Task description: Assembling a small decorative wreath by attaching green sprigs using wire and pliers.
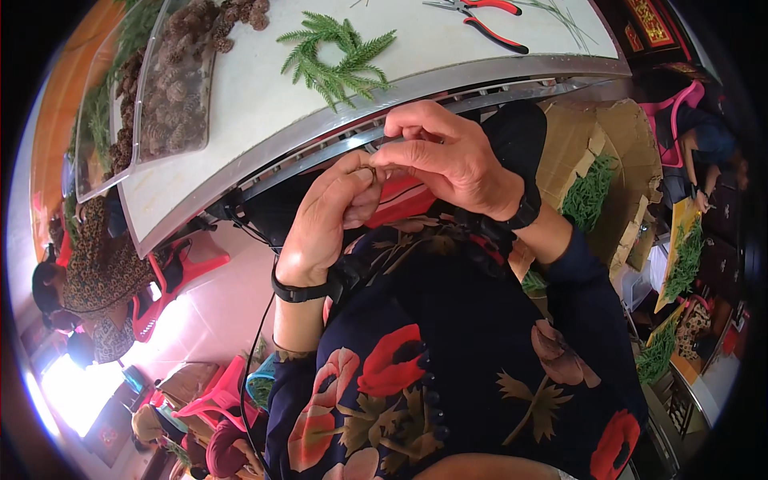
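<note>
Showing left hand (332,204) and right hand (460,164) at the white table's (248,88) near edge, fingers curled, tips pinched nearly closed and meeting, can't tell on what, then one green wreath (358,62) on table near that edge, one pliers (498,38) farther across table.

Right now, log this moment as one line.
left hand beside right hand | grip contents unclear | green wreath on white table | pliers right of wreath

Red-pink chair (206,265) at left, person in patterned clothes (104,260) — magenta chair (688,95) upper right
</note>
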A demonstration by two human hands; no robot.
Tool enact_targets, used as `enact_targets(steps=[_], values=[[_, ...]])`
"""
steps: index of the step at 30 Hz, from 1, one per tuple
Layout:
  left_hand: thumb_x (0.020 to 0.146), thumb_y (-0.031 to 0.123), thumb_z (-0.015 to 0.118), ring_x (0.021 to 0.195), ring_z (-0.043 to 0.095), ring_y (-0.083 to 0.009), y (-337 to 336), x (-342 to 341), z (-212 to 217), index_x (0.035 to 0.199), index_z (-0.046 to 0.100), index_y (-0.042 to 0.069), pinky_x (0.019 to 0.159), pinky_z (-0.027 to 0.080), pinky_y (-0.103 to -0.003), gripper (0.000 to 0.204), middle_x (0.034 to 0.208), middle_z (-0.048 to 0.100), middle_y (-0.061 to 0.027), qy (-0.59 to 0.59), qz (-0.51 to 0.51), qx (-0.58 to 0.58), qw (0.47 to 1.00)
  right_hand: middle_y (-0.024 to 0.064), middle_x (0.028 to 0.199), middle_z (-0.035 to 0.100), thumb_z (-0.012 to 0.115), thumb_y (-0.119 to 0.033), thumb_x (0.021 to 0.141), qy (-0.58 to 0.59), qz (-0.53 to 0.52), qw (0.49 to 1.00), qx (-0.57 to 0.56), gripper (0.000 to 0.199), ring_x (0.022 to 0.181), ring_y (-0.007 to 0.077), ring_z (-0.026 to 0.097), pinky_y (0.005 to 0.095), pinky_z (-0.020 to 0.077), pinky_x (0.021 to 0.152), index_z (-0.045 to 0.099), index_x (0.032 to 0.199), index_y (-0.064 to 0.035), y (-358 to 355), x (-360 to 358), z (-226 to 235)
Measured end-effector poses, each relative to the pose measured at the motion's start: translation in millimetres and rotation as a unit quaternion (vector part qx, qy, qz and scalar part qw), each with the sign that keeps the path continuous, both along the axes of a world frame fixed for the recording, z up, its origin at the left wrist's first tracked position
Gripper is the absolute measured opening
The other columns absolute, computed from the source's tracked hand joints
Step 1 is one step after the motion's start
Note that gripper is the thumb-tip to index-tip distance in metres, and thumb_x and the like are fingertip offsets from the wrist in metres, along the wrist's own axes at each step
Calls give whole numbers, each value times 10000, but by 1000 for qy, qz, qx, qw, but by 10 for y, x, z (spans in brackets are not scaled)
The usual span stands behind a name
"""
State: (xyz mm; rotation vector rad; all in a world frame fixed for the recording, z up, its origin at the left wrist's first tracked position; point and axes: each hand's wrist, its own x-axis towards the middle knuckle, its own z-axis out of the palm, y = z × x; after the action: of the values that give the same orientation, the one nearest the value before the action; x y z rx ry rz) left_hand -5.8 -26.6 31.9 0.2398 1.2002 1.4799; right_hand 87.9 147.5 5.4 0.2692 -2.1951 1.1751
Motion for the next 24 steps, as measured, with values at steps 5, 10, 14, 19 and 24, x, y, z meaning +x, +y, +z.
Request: enact_targets(steps=[5,10,14,19,24], values=[[946,181,427,546,250,-27,7,-73,-28,980,517,15,469,179,-189,192,684,340,62,7,-30,6,1000,95,987,600,674,122,720,-20,54,997,55,274,783,213,632,276,531,634,669,950,-27,98,-48,30],[946,177,425,528,245,-25,39,-77,-9,989,526,6,464,170,-188,203,672,339,68,21,-34,-23,999,85,968,619,676,105,728,-4,58,996,61,261,776,213,647,285,536,625,654,959,-16,76,-71,-73],[945,163,429,533,250,-23,62,-78,0,998,527,4,464,178,-189,194,679,354,66,34,-26,-29,999,75,933,626,686,81,732,-6,35,997,63,253,743,214,652,286,528,602,642,961,-15,46,-83,-72],[947,106,452,587,423,-117,68,-31,-156,1026,522,-8,522,339,-260,155,705,459,-10,240,-15,-52,969,83,899,626,692,20,768,-60,-56,990,116,177,683,239,641,299,505,552,631,928,-28,-44,-10,-73],[943,80,491,742,624,-314,142,181,-208,1036,470,-11,605,486,-385,132,852,610,-155,656,-38,-175,733,105,835,621,678,-17,791,-133,-114,978,116,111,643,273,618,324,481,522,626,888,-26,-164,9,-117]])
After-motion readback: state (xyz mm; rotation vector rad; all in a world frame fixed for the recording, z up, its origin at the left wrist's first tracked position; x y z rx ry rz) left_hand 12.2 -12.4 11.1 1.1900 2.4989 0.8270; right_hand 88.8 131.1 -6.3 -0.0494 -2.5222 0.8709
